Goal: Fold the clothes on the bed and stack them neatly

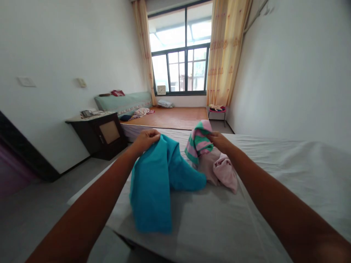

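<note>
My left hand [148, 138] is closed on the upper edge of a pair of blue trousers [152, 186]. One leg hangs down towards me, and the other part spreads to the right over the bed. Pinched in my right hand [218, 140] is a pink and green striped garment [201, 140], lifted a little above the bed; its exact kind is unclear. Below it a pale pink garment [226, 171] lies crumpled on the white sheet [203, 219], close to my right forearm.
Beyond the sheet is a second bed with a brown mat [181, 115], holding some crumpled cloth [142, 111]. A dark bedside cabinet [102, 133] stands on the left. At the back right is a small stool [218, 110] with things on it, near the curtain [223, 54].
</note>
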`<state>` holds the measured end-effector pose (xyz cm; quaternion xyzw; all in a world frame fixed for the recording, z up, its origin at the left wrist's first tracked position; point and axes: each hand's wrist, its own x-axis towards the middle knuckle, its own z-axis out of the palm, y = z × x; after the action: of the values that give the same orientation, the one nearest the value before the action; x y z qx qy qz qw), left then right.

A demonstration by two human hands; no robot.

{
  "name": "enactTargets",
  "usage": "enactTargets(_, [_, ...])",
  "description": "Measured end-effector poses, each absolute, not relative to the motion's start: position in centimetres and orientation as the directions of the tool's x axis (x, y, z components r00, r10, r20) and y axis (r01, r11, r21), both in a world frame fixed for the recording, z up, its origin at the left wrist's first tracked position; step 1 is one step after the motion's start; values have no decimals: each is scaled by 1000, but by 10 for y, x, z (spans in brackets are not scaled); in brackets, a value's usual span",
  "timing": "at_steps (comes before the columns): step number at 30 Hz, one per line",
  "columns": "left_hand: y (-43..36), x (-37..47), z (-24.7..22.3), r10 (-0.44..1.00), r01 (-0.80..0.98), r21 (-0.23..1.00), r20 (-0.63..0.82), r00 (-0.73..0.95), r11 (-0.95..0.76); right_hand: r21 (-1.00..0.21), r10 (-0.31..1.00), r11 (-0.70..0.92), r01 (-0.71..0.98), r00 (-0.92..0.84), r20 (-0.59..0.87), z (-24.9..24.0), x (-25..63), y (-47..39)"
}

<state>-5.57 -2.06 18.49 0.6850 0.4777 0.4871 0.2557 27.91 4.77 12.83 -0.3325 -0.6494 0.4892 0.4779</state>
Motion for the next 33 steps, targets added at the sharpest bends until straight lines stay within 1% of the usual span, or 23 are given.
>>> enactTargets(2, [-24,-57,170,922,556,741,361,141,-376,-904,884,385,185,-353,305,135,282,49])
enactTargets(3, [-26,-58,166,923,579,726,359,141,-371,-859,871,442,260,-352,342,143,282,49])
enactTargets(4, [-28,-59,164,923,576,730,364,130,-369,-823,856,488,292,-346,385,152,283,49])
enactTargets(5, [-31,-60,163,922,558,745,370,112,-366,-810,839,523,266,-328,434,163,282,49])
enactTargets(7, [-35,-62,165,925,517,778,370,82,-357,-838,820,541,70,-265,507,181,280,47])
enactTargets(9, [-36,-62,163,930,504,790,359,83,-350,-864,826,496,-90,-258,501,189,276,44])
enactTargets(10, [-35,-61,160,932,507,788,350,97,-349,-882,832,463,-90,-298,467,188,274,42])
enactTargets(13, [-30,-52,149,939,522,781,300,166,-342,-914,848,394,100,-423,319,175,267,39])
enactTargets(14, [-27,-48,148,944,513,793,280,174,-330,-915,856,385,117,-417,306,171,265,40])
enactTargets(15, [-24,-44,150,949,487,814,271,164,-316,-920,864,385,78,-382,329,170,264,41])
enactTargets(17, [-17,-38,165,947,376,871,313,74,-318,-907,872,405,-114,-249,421,174,263,45])
enactTargets(18, [-12,-37,178,929,304,886,370,-5,-351,-879,870,425,-217,-171,463,179,264,48])
enactTargets(20, [0,-41,205,828,202,852,519,-213,-482,-816,863,452,-361,-53,502,189,267,55])
enactTargets(22, [16,-52,225,650,223,766,633,-421,-603,-790,872,434,-434,-18,489,193,271,60])
enactTargets(23, [23,-59,229,576,262,744,650,-495,-615,-789,881,410,-458,-24,472,190,273,61])
enactTargets(24, [30,-66,227,549,307,749,647,-529,-587,-792,892,382,-477,-34,450,185,275,62])
enactTargets(25, [36,-72,220,573,348,774,628,-527,-529,-798,904,349,-491,-48,425,176,276,61])
enactTargets(27, [41,-78,196,696,413,826,553,-458,-384,-816,928,278,-507,-77,364,155,278,56])
enactTargets(29, [38,-72,165,764,485,808,534,-362,-335,-845,948,190,-499,-131,291,134,280,50])
enactTargets(30, [33,-63,151,767,538,765,568,-300,-355,-858,952,150,-491,-163,259,126,280,47])
enactTargets(31, [27,-51,138,752,617,672,631,-188,-410,-865,953,116,-487,-192,236,120,281,45])
enactTargets(32, [20,-36,127,747,678,563,664,-30,-472,-866,951,90,-492,-216,222,117,280,42])
enactTargets(33, [13,-20,119,748,700,466,647,147,-541,-862,948,71,-503,-235,215,116,279,40])
